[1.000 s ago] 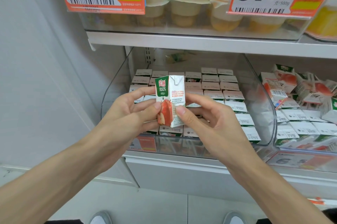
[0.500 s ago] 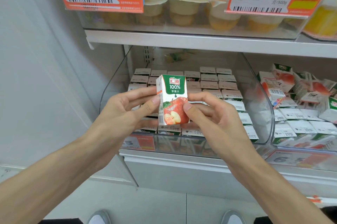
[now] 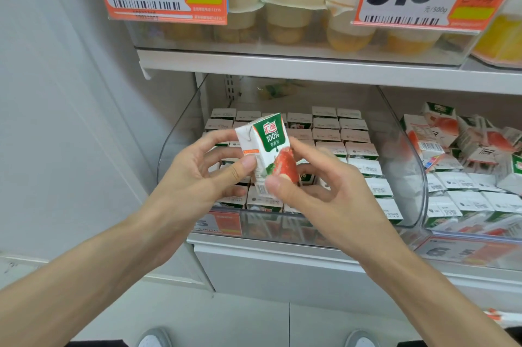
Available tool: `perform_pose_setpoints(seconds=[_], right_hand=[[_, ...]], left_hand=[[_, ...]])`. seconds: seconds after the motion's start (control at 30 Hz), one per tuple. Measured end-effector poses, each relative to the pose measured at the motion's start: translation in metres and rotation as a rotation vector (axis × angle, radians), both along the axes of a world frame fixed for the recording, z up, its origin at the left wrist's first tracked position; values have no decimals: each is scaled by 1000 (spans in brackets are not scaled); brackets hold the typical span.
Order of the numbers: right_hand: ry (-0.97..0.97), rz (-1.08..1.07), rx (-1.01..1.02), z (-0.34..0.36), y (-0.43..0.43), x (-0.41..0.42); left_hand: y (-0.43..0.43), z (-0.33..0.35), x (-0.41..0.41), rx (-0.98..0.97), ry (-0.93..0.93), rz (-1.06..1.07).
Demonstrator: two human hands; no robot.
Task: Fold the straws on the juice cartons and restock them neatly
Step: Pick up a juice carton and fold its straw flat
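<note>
Frame centre: left hand [image 3: 195,177] and right hand [image 3: 316,191] pinch one juice carton [image 3: 267,149] between them, before the clear bin [image 3: 180,132] of cartons. Carton white and green, red apple print; long axis near-vertical, top tilted slightly left.

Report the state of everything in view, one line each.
juice carton: held up, tilted, front face to the camera; straw not visible.
left hand: grips the carton's left side.
right hand: pinches the carton's lower right.
left-bin cartons: upright, in neat rows.
right-bin cartons: back ones toppled and jumbled, front ones in rows.
</note>
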State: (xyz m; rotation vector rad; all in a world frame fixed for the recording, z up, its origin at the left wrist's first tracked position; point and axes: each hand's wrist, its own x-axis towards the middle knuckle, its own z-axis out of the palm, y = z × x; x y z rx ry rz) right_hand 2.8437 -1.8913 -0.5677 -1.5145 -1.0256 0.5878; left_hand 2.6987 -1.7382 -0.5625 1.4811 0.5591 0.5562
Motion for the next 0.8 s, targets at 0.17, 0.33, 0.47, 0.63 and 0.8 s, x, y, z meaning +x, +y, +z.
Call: perform_pose_setpoints(seconds=[0.17, 0.33, 0.47, 0.63, 0.8], right_hand=[[17, 1, 9, -4, 1, 1], [161, -2, 19, -5, 2, 3], [-43, 4, 0, -7, 3, -1], [-82, -11, 6, -10, 4, -2], [-31, -10, 22, -10, 2, -1]], left_hand=[[-3, 1, 2, 42, 34, -77], [-7, 5, 5, 22, 80, -220], [-7, 6, 6, -50, 58, -149], [-6, 7, 3, -104, 67, -138], [-5, 8, 4, -108, 75, -166]])
